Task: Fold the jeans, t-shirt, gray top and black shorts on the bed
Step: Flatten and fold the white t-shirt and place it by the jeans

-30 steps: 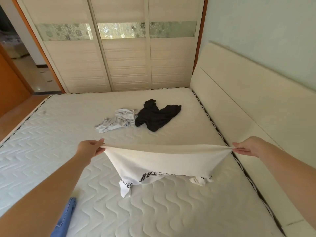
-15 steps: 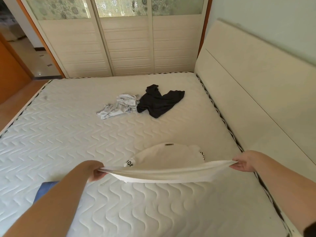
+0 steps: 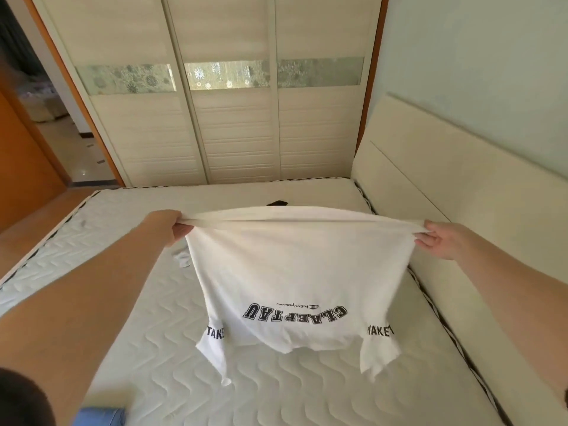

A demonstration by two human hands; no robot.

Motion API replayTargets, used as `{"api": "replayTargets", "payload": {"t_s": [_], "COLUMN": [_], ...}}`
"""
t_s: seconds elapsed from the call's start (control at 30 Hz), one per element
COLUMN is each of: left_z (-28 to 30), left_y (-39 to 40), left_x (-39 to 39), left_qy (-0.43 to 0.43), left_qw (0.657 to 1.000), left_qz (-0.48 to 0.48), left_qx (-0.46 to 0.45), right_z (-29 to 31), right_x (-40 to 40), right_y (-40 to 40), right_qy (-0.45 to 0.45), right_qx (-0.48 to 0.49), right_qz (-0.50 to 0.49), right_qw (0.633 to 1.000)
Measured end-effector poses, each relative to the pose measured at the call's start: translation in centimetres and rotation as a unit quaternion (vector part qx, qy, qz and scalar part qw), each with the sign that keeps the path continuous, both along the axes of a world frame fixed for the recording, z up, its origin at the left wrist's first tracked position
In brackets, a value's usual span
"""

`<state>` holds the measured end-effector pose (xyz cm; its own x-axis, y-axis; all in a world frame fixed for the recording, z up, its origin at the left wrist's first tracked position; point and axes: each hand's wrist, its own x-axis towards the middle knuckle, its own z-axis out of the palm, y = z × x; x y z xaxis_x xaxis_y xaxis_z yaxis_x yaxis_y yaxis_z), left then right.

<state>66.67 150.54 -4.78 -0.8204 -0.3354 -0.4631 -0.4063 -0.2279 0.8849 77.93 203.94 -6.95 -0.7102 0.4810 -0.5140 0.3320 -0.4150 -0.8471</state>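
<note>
A white t-shirt (image 3: 295,272) with black lettering hangs upside down in the air above the mattress (image 3: 307,392), its hem stretched between my hands. My left hand (image 3: 167,227) grips the hem's left corner and my right hand (image 3: 439,241) pinches the right corner. The sleeves dangle near the mattress. A sliver of the black shorts (image 3: 277,203) shows above the hem, and a bit of the gray top (image 3: 182,259) peeks out left of the shirt. The blue jeans (image 3: 98,416) lie at the bottom left edge.
A cream headboard (image 3: 430,192) runs along the bed's right side. Sliding wardrobe doors (image 3: 233,127) stand behind the bed's far end. A wooden door (image 3: 24,167) and an open doorway are at the left.
Both hands have lifted the t-shirt from low over the mattress up into the air, so it now hangs spread with its print facing me and hides most of the shorts and gray top.
</note>
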Motion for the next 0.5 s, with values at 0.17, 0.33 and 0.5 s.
{"api": "replayTargets", "payload": {"t_s": [0.17, 0.33, 0.5], "left_z": [9.5, 16.0, 13.1], "left_y": [0.8, 0.5, -0.5], "left_x": [-7.3, -11.1, -10.3], "left_qy": [0.099, 0.160, 0.150], "left_qw": [0.995, 0.987, 0.989], "left_qz": [0.000, -0.012, -0.011], "left_qx": [0.001, -0.001, -0.004], "right_z": [8.3, 12.6, 10.8], "right_x": [-7.2, -11.2, -11.7], "right_y": [1.6, 2.2, 2.5], "right_qy": [0.127, 0.198, 0.204], "right_qx": [-0.001, -0.024, -0.043], "right_qz": [-0.022, -0.032, -0.021], "right_qw": [0.992, 0.979, 0.978]}}
